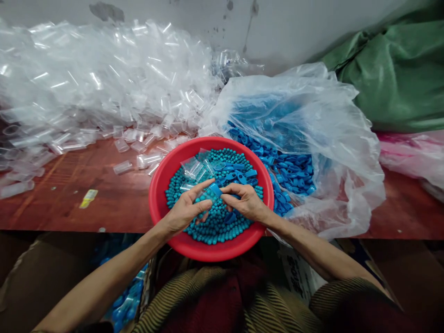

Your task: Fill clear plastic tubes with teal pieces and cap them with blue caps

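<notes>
Over a red basin (160,185), my two hands meet at one small part. My left hand (187,210) is closed around a clear plastic tube (204,197), thumb below and index finger along the top. At the tube's right end, my right hand (247,201) pinches a blue plastic cap (215,189); whether the cap is fully on the tube I cannot tell. Beneath them, turquoise beads (211,231) fill the basin. On the beads lie loose clear tubes (194,169) and several blue caps (236,175).
A big heap of clear tubes (104,78) covers the left and back of the red-brown table (86,185). To the right, a translucent bag (347,152) spills blue caps (294,171). Green cloth (398,74) lies far right. Below the table edge are blue items (128,296).
</notes>
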The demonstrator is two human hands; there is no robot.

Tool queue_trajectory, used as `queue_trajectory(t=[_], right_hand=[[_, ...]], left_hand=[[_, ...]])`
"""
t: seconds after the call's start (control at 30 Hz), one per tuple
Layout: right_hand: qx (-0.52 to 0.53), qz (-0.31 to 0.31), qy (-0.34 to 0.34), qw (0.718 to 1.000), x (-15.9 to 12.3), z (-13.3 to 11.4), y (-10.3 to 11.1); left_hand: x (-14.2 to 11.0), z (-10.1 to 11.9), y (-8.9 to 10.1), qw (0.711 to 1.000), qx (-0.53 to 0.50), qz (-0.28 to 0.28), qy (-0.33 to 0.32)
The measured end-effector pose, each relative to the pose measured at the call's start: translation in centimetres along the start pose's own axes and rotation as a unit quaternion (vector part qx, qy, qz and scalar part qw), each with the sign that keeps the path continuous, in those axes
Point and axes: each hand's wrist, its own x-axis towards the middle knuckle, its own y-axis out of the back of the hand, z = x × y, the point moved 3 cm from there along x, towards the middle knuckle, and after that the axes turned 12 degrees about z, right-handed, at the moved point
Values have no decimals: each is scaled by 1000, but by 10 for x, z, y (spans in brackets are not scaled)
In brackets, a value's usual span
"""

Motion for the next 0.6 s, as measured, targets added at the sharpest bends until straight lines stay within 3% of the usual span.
queue_trajectory(t=[0.2,0.27,0.37,0.47,0.53,0.6], right_hand=[[-63,-62,111,990,1,-3,7],[-56,-79,82,992,1,-2,10],[2,-100,-20,995,2,-2,14],[80,-161,-105,978,7,-5,18],[126,-149,-136,971,13,-6,21],[152,-95,-156,971,20,-4,21]], left_hand=[[0,0,-2,999,41,-22,-26],[0,0,-3,999,30,-25,-30],[1,-1,-1,999,20,-12,-31],[3,0,1,999,11,-7,-35],[3,0,1,999,17,-21,-45],[2,0,-1,998,34,-32,-52]])
